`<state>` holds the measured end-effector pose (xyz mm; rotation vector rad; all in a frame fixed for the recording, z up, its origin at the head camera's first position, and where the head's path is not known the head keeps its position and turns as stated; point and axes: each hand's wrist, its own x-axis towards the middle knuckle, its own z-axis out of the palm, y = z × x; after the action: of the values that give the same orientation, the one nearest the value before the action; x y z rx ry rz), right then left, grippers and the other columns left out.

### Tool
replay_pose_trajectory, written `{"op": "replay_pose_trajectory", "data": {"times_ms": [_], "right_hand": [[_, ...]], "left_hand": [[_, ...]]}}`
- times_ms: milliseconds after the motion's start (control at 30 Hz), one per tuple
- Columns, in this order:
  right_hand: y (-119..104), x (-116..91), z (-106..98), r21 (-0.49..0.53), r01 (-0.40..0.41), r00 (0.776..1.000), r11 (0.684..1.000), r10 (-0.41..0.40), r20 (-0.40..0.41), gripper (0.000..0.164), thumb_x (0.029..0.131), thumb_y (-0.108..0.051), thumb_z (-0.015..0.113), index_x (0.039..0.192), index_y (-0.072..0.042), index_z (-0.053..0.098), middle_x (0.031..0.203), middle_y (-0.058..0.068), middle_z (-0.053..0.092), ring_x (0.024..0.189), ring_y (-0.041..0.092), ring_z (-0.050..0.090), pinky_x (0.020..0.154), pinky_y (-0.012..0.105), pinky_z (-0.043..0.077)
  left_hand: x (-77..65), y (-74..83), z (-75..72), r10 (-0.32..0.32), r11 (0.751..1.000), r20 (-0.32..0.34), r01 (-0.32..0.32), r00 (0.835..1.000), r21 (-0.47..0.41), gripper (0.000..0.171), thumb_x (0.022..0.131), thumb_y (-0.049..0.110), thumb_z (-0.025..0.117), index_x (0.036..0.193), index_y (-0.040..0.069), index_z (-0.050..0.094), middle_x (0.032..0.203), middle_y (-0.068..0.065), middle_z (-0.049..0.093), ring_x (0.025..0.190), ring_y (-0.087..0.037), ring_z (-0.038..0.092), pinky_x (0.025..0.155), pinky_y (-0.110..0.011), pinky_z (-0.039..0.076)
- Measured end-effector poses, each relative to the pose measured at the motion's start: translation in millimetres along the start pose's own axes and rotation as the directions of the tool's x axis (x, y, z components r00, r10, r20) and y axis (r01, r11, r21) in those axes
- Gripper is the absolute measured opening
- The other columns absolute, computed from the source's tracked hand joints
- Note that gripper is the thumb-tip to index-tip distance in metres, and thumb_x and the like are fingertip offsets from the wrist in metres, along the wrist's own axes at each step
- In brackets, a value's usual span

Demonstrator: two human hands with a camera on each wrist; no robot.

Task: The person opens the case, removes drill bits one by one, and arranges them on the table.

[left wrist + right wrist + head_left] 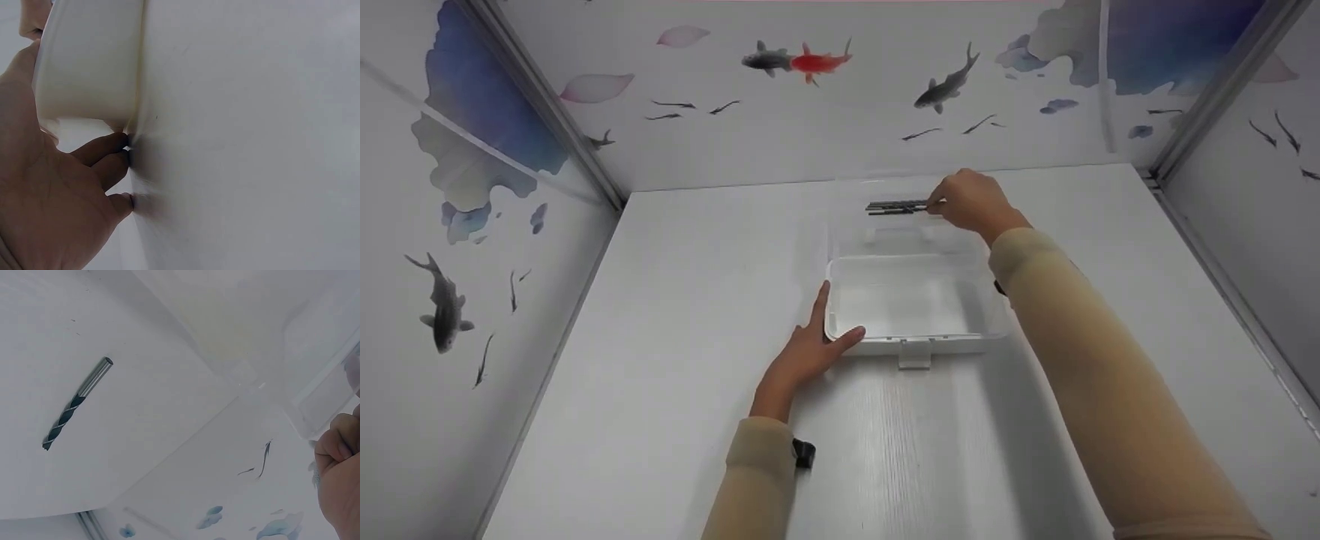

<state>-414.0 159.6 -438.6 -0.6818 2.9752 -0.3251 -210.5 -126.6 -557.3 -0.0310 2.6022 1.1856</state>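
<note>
A clear plastic box (915, 344) stands open, its transparent lid (911, 238) folded back away from me. My left hand (808, 351) holds the box's near left corner, thumb over the rim and forefinger along the side wall. In the left wrist view, the other fingertips (119, 140) reach down to the table beside the box. Above the lid, my right hand (971, 199) pinches several thin dark drill bits (898, 203) by one end, lying sideways and pointing left. The fist partly shows at the right edge of the right wrist view; the bits are hidden there.
A single drill bit (79, 400) with a smooth shank lies on the white table (152, 416), seen only in the right wrist view. White panels (840, 135) with painted fish enclose the table at the back and both sides.
</note>
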Motion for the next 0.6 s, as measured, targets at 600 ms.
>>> {"op": "replay_pose_trajectory", "data": {"times_ms": [600], "right_hand": [[3, -12, -49, -0.138, 0.063, 0.997, 0.988, -0.067, -0.025, 0.025, 0.106, -0.008, 0.063, 0.124, -0.005, 0.079, 0.125, 0.016, 0.079, 0.12, 0.039, 0.071, 0.101, 0.055, 0.057]], "left_hand": [[-0.1, -0.8, 0.8, -0.001, 1.0, 0.003, 0.001, 1.0, -0.014, 0.111, 0.087, 0.089, 0.056, 0.168, 0.049, -0.009, 0.176, -0.019, 0.025, 0.161, -0.058, 0.012, 0.126, -0.074, 0.024]]}}
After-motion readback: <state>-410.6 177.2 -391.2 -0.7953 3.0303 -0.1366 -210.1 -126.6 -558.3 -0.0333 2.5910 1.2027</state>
